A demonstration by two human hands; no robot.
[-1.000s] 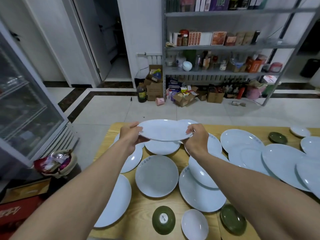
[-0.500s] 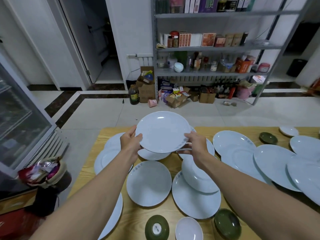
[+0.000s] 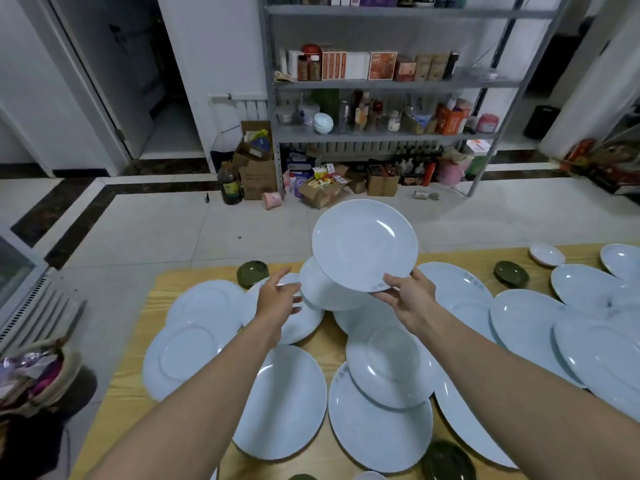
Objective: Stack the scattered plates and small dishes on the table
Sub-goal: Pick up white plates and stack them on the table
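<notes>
1. Right hand (image 3: 410, 299) pinches the raised plate (image 3: 363, 244) by its near rim, thumb on top. The plate is tilted, in the air above the far middle of the table (image 3: 180, 278).
2. Left hand (image 3: 277, 297) is open, fingers spread, holding nothing, just beside a lower plate (image 3: 325, 292).
3. Risk: a one-handed rim grip on a tilted plate may slip, dropping it onto the crockery below.
4. The right hand's fingers under the rim are hidden; a green dish (image 3: 446, 460) at the near edge is cut off.
</notes>
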